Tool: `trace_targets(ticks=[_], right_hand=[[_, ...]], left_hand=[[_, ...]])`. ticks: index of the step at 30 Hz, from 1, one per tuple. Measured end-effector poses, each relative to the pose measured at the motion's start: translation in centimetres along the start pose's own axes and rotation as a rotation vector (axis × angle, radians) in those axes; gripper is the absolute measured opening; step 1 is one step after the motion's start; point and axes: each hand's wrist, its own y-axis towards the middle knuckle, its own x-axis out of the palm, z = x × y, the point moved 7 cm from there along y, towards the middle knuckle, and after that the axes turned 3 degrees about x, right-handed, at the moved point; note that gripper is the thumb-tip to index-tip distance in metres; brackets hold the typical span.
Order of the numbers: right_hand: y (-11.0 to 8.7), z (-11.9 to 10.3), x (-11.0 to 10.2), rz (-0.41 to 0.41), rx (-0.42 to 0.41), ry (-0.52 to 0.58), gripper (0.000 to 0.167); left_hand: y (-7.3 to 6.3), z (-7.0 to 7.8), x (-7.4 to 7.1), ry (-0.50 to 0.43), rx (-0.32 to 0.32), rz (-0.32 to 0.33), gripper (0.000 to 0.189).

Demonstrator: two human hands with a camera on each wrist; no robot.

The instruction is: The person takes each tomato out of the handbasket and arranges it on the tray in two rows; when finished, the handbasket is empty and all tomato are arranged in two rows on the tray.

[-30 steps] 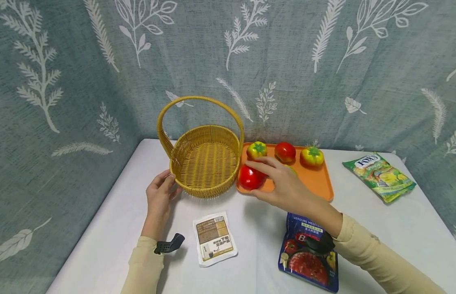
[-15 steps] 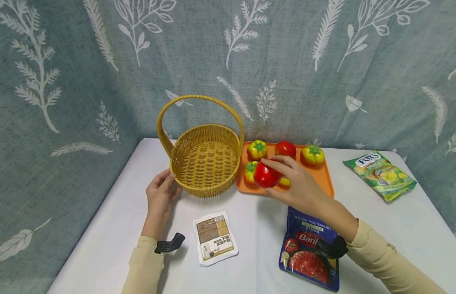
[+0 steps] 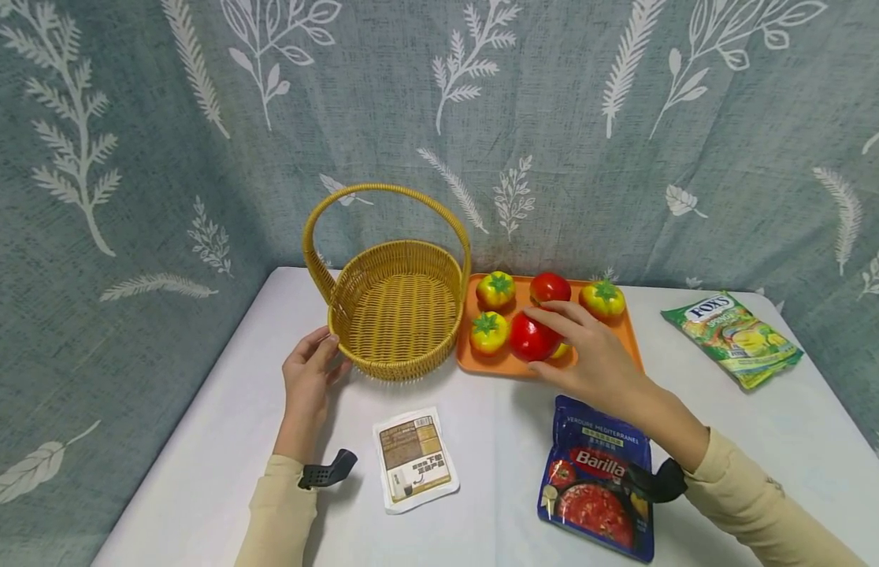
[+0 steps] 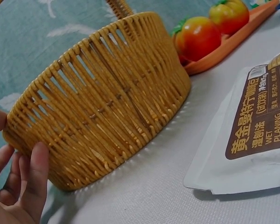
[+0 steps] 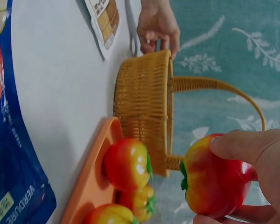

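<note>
My right hand (image 3: 595, 354) grips a red toy tomato (image 3: 533, 336) between thumb and fingers, over the front of the orange tray (image 3: 496, 368). In the right wrist view this tomato (image 5: 214, 177) shows a yellow top and green leaves turned toward the basket. Several similar toy tomatoes (image 3: 488, 333) sit on the tray; one behind the held tomato is mostly hidden. My left hand (image 3: 310, 370) pinches the near left rim of a woven basket (image 3: 397, 315) with a tall handle. The left wrist view shows its fingers (image 4: 37, 172) against the woven side.
A white and brown packet (image 3: 414, 461) lies in front of the basket. A blue Barilla sauce pouch (image 3: 595, 480) lies under my right forearm. At the far right is a green Fox's candy bag (image 3: 733, 339). A patterned curtain (image 3: 383, 118) hangs behind the table.
My right hand, with the red tomato in its grip, has moved right across the tray, uncovering the tomato at the tray's front left. My left hand stays at the basket rim.
</note>
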Motion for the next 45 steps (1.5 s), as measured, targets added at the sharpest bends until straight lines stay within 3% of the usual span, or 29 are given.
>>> trace_targets(ticks=[12,24,45], right_hand=[[-0.7,2.0,-1.3,0.025,0.048,-0.047,0.068],[-1.6,4.2,-1.8,0.011,0.148,-0.053,0.068],[-2.6,7.5,-3.2,0.034,0.187,-0.107,0.067]], left_hand=[[0.1,-0.1,-0.1,-0.016,0.007,0.004,0.041],[0.2,-0.1,0.0,-0.032,0.005,-0.008,0.041],[0.0,0.0,0.0,-0.015,-0.004,-0.003,0.042]])
